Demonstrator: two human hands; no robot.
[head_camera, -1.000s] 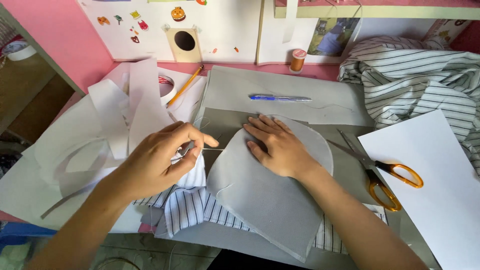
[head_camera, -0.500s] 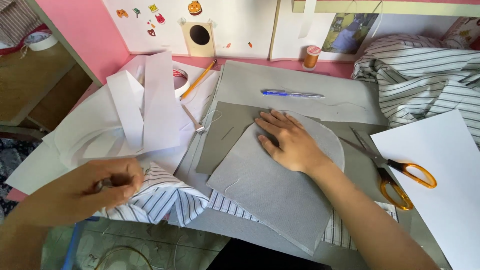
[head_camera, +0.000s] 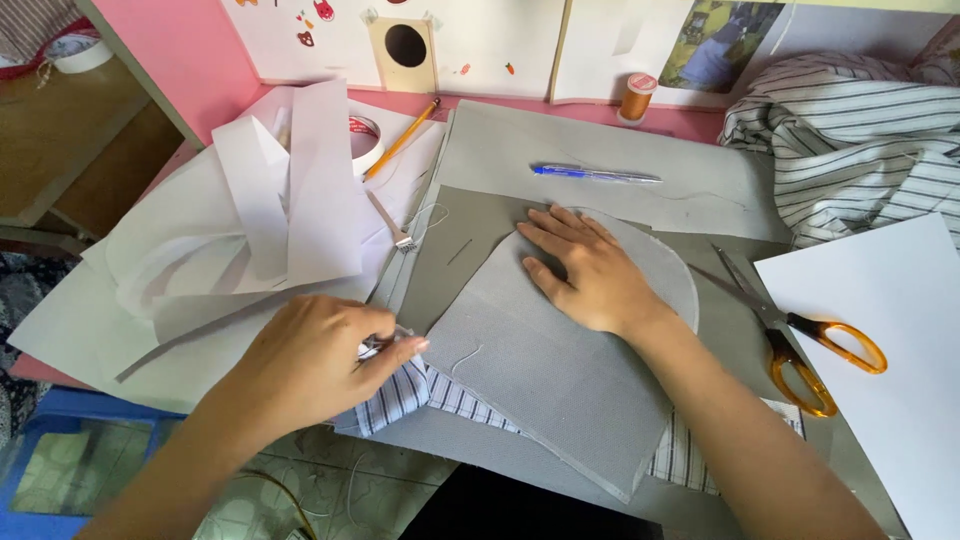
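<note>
- My right hand (head_camera: 590, 275) lies flat, fingers spread, pressing the grey rounded fabric piece (head_camera: 560, 350) at frame centre.
- My left hand (head_camera: 320, 360), lower left, pinches the striped cloth (head_camera: 420, 395) edge under it.
- Orange-handled scissors (head_camera: 800, 340) lie right, untouched.
</note>
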